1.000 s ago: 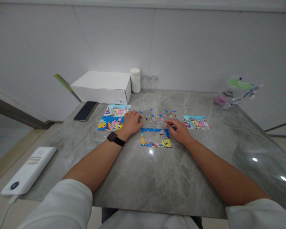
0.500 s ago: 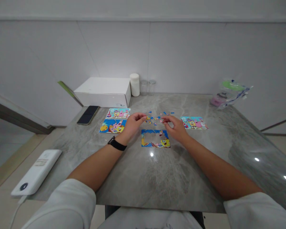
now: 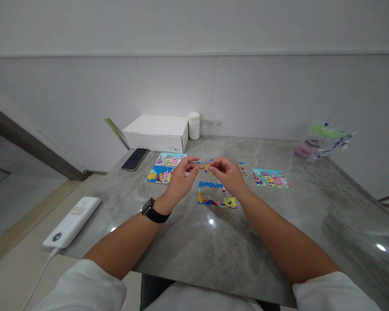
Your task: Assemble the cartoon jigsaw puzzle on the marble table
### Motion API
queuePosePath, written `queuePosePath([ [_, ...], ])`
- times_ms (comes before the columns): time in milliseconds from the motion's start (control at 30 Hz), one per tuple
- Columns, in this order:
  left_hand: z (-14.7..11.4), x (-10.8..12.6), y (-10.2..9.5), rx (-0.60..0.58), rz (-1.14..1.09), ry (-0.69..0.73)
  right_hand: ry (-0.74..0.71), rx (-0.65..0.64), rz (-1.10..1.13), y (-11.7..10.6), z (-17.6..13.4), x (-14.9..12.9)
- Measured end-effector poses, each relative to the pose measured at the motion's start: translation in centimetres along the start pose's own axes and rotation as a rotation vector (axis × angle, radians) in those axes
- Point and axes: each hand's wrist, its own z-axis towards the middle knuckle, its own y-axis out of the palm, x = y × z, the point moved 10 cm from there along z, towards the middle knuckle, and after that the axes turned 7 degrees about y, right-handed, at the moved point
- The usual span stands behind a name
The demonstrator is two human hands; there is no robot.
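Observation:
My right hand point(image 3: 227, 173) is closed, pinching a small yellow puzzle piece point(image 3: 208, 167) between thumb and fingertips. Facing it, my left hand point(image 3: 183, 175), with a black watch on the wrist, has its thumb and fingers slightly apart, tips close to that piece. Several loose puzzle pieces point(image 3: 243, 168) lie behind and between the hands, partly hidden by them. Nearer to me is a cartoon jigsaw frame point(image 3: 202, 203), its border filled and its middle showing a grey gap.
Cartoon picture cards point(image 3: 171, 159) lie left of my left hand, another card point(image 3: 271, 178) to the right. Around them are a phone point(image 3: 135, 159), white box point(image 3: 155, 134), white bottle point(image 3: 193, 126), glass jars point(image 3: 215, 128), plastic bag point(image 3: 320, 140) and white power bank point(image 3: 73, 220).
My right hand has moved left toward my left hand and now holds up a yellow piece. The view has shifted, so the tabletop things sit lower and farther right.

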Motion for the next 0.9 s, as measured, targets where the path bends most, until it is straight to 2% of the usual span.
queuePosePath([
  [100, -2.0, -0.2, -1.3, 0.005, 0.272, 0.139, 0.023, -0.069, -0.022, 0.5, -0.4, 1.5],
  [133, -2.5, -0.3, -1.1, -0.047, 0.363, 0.191, 0.030, -0.095, -0.043, 0.7, -0.5, 2.0],
  [200, -3.5, -0.9, 0.3, -0.239, 0.471, 0.271, 0.046, -0.150, -0.113, 1.2, -0.7, 2.9],
  [367, -3.9, -2.6, 1.4, -0.423, 0.566, 0.254, 0.014, -0.307, -0.362, 2.8, -1.1, 4.1],
  [500, -4.7, -3.7, 3.1, -0.603, 0.589, 0.223, 0.018, -0.376, -0.519, 3.9, -2.0, 4.9],
  [700, -5.6, -3.6, 3.9, -0.689, 0.687, 0.261, 0.160, -0.516, -0.618, 5.7, -3.5, 6.5],
  [900, -5.8, -3.3, 4.2, -0.717, 0.717, 0.272, 0.161, -0.532, -0.677, 6.1, -3.9, 6.7],
])
